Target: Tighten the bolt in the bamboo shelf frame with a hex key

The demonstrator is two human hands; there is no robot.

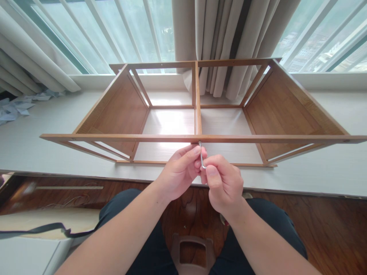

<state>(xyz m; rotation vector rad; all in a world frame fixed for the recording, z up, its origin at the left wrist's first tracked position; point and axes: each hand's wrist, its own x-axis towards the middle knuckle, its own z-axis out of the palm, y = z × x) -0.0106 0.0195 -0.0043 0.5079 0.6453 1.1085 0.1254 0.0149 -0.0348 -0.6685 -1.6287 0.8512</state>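
A wooden frame (160,139) with solid side panels lies on a white surface in front of me. At the middle of its near rail, a bent silver hex key (202,157) meets a screw head by the centre divider (197,99). My right hand (225,185) is closed, with thumb and index finger pinching the short bent end of the key. Just left of it, my left hand (180,172) is closed around the key's upper part, its thumb beside the shaft and fingertips behind it, close under the rail. Part of those fingers is hidden.
The white ledge (315,168) runs beneath the frame, with curtains (212,46) and barred windows behind. Crumpled pale wrapping (17,107) lies at far left. Below are a stool (192,248) between my legs, a wooden floor, and a black strap (43,229) at lower left.
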